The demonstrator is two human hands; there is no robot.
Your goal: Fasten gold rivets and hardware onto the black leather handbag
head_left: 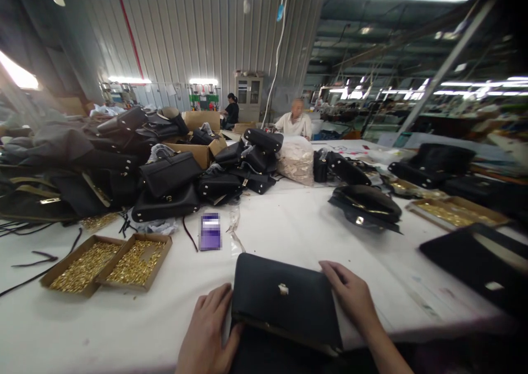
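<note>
A black bag panel or flap (pixel 284 302) with a small metal clasp (pixel 282 289) at its centre lies at the table's front edge, with more black material below it. My left hand (pixel 210 330) holds its left side, thumb at the lower edge and fingers along the side. On the right side, my right hand (pixel 350 294) rests with its fingertips at the top right corner, the fingers bent round the edge. The underside of the bag is hidden.
Two cardboard trays (pixel 84 267) of small gold pieces stand on the white table (pixel 165 324) at left, beside a purple packet (pixel 210 232). Black bags (pixel 171 176) are piled behind. Another black bag (pixel 365 206) lies right of centre. Two people (pixel 293 122) are farther back.
</note>
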